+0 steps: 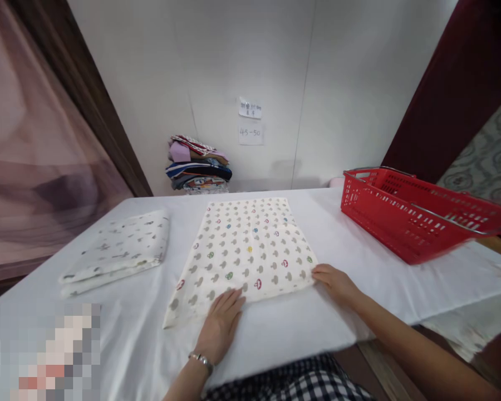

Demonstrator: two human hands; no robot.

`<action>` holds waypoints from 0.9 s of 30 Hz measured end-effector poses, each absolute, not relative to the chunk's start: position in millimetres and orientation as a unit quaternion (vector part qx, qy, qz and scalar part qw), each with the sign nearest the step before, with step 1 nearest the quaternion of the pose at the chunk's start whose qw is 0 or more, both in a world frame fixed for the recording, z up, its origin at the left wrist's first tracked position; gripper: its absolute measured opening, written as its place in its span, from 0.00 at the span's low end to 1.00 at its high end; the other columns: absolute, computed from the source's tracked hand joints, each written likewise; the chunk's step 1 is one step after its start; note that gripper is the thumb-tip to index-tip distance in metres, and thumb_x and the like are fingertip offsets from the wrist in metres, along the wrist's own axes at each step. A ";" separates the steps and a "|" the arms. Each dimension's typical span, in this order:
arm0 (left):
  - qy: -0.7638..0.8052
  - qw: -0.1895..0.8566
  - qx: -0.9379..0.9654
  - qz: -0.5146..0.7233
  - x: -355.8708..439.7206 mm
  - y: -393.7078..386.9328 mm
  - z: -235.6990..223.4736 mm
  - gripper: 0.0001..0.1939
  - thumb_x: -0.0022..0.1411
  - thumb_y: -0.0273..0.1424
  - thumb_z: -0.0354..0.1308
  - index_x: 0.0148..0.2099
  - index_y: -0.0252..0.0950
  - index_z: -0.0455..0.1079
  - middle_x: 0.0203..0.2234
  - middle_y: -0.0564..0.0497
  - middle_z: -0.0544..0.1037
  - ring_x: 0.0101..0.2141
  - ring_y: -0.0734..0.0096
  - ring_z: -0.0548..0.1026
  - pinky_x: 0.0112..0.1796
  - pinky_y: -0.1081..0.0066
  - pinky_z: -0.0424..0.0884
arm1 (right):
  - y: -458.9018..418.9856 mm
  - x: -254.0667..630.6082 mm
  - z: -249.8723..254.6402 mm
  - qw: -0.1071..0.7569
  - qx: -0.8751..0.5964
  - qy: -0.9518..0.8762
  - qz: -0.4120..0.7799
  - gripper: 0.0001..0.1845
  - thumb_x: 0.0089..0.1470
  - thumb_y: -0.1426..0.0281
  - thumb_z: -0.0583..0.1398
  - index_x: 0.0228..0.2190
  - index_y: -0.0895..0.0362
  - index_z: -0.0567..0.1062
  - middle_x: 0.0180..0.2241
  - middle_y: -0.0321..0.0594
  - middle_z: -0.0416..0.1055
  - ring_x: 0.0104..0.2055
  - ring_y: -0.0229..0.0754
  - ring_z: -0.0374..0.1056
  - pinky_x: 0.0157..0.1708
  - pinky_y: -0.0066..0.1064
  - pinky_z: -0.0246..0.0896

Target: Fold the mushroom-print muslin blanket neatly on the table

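Note:
A cream cloth [250,245] printed with small mushrooms, mostly grey with a few coloured ones, lies folded into a flat panel on the white-covered table [284,328]. My left hand [225,312] rests flat on its near edge, left of the middle, fingers stretched forward. At the near right corner, my right hand [334,283] has its fingers together and grips the edge; the thumb is mostly hidden. Another folded white cloth [125,239] with a sparse small print lies to the left, apart from both hands.
A red plastic basket [384,214] with metal handles stands on the right of the table. Behind the table's far edge, a stack of folded fabrics [198,167] sits against the wall. Two paper notes [251,133] are stuck there. Pink curtain [45,139] hangs at left.

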State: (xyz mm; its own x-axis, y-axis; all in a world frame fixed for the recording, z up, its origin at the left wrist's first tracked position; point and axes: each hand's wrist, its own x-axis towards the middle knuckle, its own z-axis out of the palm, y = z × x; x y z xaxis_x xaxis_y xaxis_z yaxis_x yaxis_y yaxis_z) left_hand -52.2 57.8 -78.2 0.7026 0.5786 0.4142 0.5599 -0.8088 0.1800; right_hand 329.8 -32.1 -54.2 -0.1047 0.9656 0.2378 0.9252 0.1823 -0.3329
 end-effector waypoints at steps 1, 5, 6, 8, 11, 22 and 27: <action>0.308 0.016 0.922 0.234 -52.7 57.8 -78.1 0.17 0.63 0.31 0.47 0.53 0.43 0.68 0.51 0.51 0.72 0.53 0.63 0.68 0.52 0.57 0.67 | -32.3 329.4 -54.9 0.206 -0.638 -0.740 0.052 0.21 0.52 0.77 0.51 0.40 0.50 0.77 0.47 0.39 0.72 0.51 0.43 0.65 0.51 0.40 0.61; 0.339 0.000 0.903 0.263 -63.1 64.5 -73.7 0.15 0.63 0.33 0.47 0.47 0.42 0.72 0.48 0.50 0.75 0.49 0.65 0.71 0.49 0.60 0.70 | -31.4 328.2 -52.8 0.199 -0.643 -0.737 0.063 0.21 0.50 0.78 0.51 0.40 0.50 0.77 0.47 0.39 0.71 0.50 0.44 0.65 0.50 0.40 0.61; 0.355 -0.006 0.894 0.273 -68.2 68.4 -72.0 0.15 0.63 0.34 0.47 0.46 0.42 0.73 0.47 0.50 0.75 0.48 0.64 0.72 0.49 0.60 0.70 | -30.3 327.6 -50.4 0.197 -0.647 -0.734 0.068 0.21 0.50 0.77 0.50 0.39 0.50 0.77 0.46 0.39 0.72 0.50 0.44 0.65 0.50 0.39 0.61; 0.395 -0.022 0.871 0.290 -80.7 78.2 -69.3 0.16 0.63 0.35 0.46 0.45 0.41 0.73 0.48 0.48 0.75 0.50 0.62 0.71 0.50 0.58 0.69 | -26.7 325.8 -43.9 0.195 -0.658 -0.723 0.085 0.19 0.50 0.76 0.50 0.36 0.50 0.78 0.44 0.38 0.73 0.48 0.44 0.67 0.47 0.39 0.63; 0.469 -0.049 0.835 0.284 -99.1 92.4 -69.8 0.18 0.63 0.37 0.45 0.48 0.39 0.72 0.51 0.45 0.72 0.54 0.56 0.65 0.52 0.52 0.64 | -16.1 321.7 -34.8 0.213 -0.677 -0.697 0.104 0.17 0.52 0.74 0.50 0.33 0.50 0.77 0.39 0.38 0.74 0.42 0.44 0.69 0.43 0.38 0.65; 0.579 -0.038 0.797 0.167 -105.7 93.1 -76.5 0.25 0.62 0.40 0.43 0.57 0.36 0.64 0.57 0.42 0.65 0.59 0.54 0.57 0.53 0.49 0.58 | 68.3 284.5 -47.1 0.249 -0.681 -0.678 0.119 0.25 0.58 0.60 0.47 0.56 0.52 0.64 0.61 0.41 0.53 0.62 0.46 0.49 0.58 0.43 0.50; 0.587 -0.042 0.793 0.158 -105.8 91.7 -74.7 0.25 0.63 0.40 0.42 0.59 0.38 0.62 0.58 0.43 0.63 0.60 0.55 0.55 0.53 0.47 0.58 | 103.8 256.2 -41.6 0.175 -0.680 -0.691 0.171 0.34 0.59 0.53 0.44 0.62 0.54 0.50 0.65 0.40 0.34 0.66 0.47 0.32 0.60 0.42 0.43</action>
